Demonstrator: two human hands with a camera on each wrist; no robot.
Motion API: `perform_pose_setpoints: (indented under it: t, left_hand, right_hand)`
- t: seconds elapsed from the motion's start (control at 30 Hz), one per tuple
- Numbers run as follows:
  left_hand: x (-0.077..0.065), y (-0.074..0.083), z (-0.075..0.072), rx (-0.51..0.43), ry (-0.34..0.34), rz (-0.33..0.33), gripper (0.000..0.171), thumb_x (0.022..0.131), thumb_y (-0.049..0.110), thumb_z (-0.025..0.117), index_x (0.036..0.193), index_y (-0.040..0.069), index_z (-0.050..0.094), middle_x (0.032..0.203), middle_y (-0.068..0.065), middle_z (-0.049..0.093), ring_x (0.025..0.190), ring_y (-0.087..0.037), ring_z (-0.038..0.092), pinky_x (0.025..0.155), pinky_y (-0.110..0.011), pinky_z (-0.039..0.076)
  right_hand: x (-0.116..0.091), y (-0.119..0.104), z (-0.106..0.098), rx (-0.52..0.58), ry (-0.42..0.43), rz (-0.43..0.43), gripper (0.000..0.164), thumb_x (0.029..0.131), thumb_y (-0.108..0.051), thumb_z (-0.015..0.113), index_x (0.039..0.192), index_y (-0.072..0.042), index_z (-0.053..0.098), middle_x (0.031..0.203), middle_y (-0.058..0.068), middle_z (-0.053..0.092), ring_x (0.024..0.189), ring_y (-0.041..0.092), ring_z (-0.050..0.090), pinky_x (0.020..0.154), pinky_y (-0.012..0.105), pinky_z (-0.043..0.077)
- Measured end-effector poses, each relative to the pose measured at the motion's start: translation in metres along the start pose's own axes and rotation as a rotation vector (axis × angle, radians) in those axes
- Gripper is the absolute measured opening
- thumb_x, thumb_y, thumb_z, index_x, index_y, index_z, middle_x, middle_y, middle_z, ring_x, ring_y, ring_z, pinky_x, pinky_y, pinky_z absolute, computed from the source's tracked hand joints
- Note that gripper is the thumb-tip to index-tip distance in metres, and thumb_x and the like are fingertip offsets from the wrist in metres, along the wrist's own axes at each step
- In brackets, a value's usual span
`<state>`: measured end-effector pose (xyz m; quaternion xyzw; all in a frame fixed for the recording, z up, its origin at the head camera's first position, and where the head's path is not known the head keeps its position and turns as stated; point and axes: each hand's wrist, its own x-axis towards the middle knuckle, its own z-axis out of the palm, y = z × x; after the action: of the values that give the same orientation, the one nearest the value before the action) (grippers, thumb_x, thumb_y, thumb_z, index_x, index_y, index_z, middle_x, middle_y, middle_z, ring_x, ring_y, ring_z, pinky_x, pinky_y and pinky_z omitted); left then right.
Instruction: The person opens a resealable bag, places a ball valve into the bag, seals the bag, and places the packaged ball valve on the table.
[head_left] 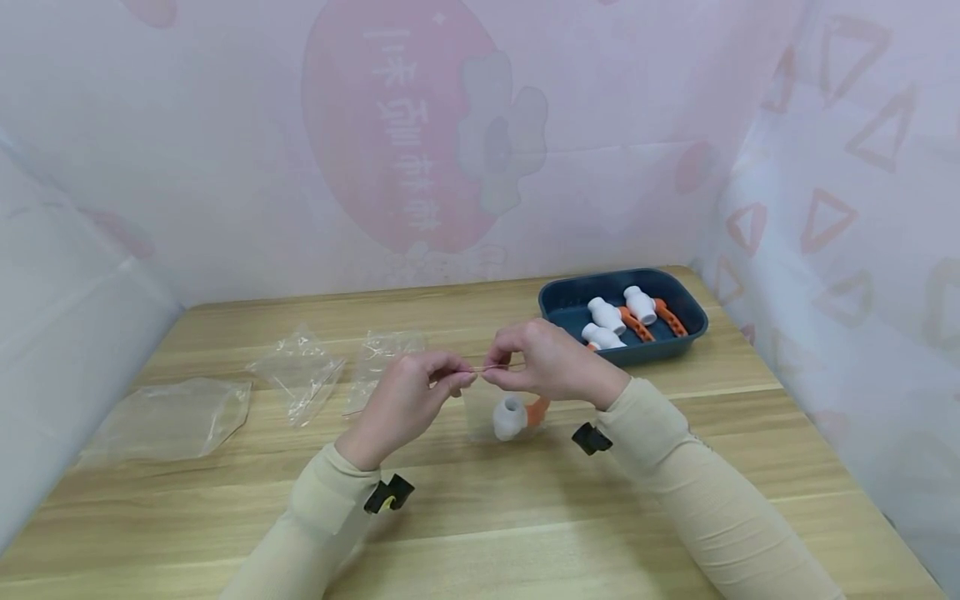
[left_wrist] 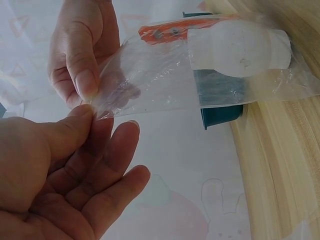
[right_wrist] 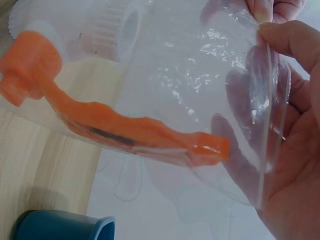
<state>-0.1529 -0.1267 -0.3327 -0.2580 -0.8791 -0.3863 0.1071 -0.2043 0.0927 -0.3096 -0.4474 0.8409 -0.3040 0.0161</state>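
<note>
A clear plastic bag (left_wrist: 155, 75) hangs between my hands in front of me. Inside it lies a white plastic ball valve (head_left: 510, 418) with an orange lever handle (right_wrist: 125, 120). With thumb and forefinger, my left hand (head_left: 405, 400) pinches the bag's top edge, its other fingers spread loosely in the left wrist view. Close beside it, my right hand (head_left: 555, 362) pinches the same edge, fingertips nearly meeting the left ones. The valve sits toward the bag's bottom end, and the top edge (right_wrist: 267, 125) runs along the right hand's fingers.
At the back right stands a dark blue tray (head_left: 550, 302) with several white valves (head_left: 606, 315) with orange handles. To the left on the wooden table (head_left: 480, 542) lie a large flat clear bag (head_left: 172, 421), a crumpled clear bag (head_left: 298, 371) and another clear bag (head_left: 386, 343).
</note>
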Motion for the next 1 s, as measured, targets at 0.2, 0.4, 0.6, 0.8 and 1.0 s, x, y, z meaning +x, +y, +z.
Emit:
perform_pose_setpoints:
  t: [0.2,0.4,0.6,0.8,1.0]
  left_hand:
    - [-0.0005,0.0008,-0.0001,0.011,0.001,-0.005,0.003,0.092,0.008,0.071,0.093,0.007,0.073,0.087,0.002,0.072,0.073,-0.007,0.064,0.069,-0.027,0.056]
    - [-0.0004,0.0014,-0.0004,0.015,0.003,-0.005,0.003,0.092,0.007,0.071,0.092,0.007,0.074,0.087,0.001,0.072,0.073,-0.007,0.065,0.069,-0.027,0.056]
    - [-0.0003,0.0019,-0.0008,0.022,0.001,-0.011,0.003,0.092,0.008,0.071,0.092,0.007,0.074,0.087,0.002,0.072,0.074,-0.007,0.064,0.068,-0.027,0.055]
    - [-0.0001,0.0019,-0.0007,0.023,0.006,-0.006,0.003,0.092,0.008,0.071,0.092,0.007,0.074,0.086,0.002,0.072,0.073,-0.008,0.064,0.068,-0.028,0.055]
    - [-0.0002,0.0025,-0.0008,0.029,0.006,-0.004,0.003,0.091,0.008,0.072,0.092,0.006,0.074,0.085,0.002,0.071,0.073,-0.008,0.064,0.067,-0.028,0.055]
  right_hand:
    - [-0.0006,0.0013,0.0009,-0.002,0.000,0.010,0.004,0.092,-0.017,0.073,0.088,-0.016,0.073,0.083,-0.010,0.064,0.076,0.006,0.058,0.070,0.023,0.053]
    - [-0.0012,0.0023,0.0004,-0.003,0.005,0.007,0.004,0.092,-0.017,0.073,0.088,-0.016,0.073,0.082,-0.010,0.064,0.075,0.006,0.058,0.069,0.023,0.053]
    - [-0.0023,0.0022,-0.0010,0.003,0.000,0.027,0.004,0.092,-0.017,0.073,0.088,-0.016,0.073,0.083,-0.010,0.064,0.075,0.007,0.058,0.069,0.024,0.053]
    - [-0.0033,0.0014,-0.0019,0.005,0.001,0.042,0.004,0.092,-0.018,0.073,0.088,-0.016,0.073,0.083,-0.010,0.064,0.076,0.007,0.058,0.069,0.025,0.054]
    - [-0.0045,0.0022,-0.0018,0.010,0.004,0.046,0.004,0.092,-0.017,0.073,0.088,-0.017,0.073,0.082,-0.011,0.064,0.076,0.007,0.059,0.070,0.025,0.054]
